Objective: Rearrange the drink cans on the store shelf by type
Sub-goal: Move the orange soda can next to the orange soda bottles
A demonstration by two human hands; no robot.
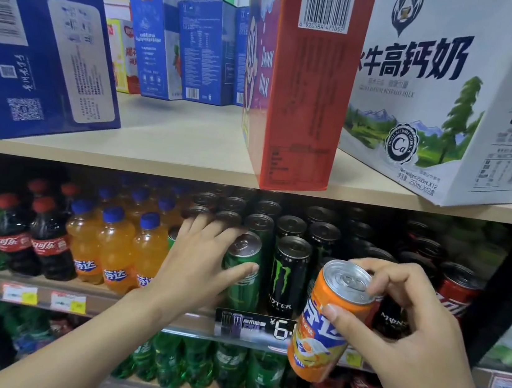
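Greatest hazard noted at the milk cartons above: red carton [304,102] and white carton [449,99] both overhanging the front edge of the upper shelf [122,161], directly over the working area; liable to tip if knocked by a rising arm. Next, the middle shelf [40,286]: cans packed in close rows beside orange bottles [116,253], so any sideways shove likely to topple neighbours in a chain. Left hand [199,264] wrapped around a green can [242,273] at the shelf front, thumb across its face, fingers behind; can tilted, touching the hand only on its upper half, so at risk of sliding off the lip above the price tag [255,324]. Black can [289,279] standing just beside, exposed to a knock. Right hand [400,323] pinching an orange can [329,320] by rim and side, held tilted in the air in front of the shelf; fingertip hold only, so a slip probable if bumped.
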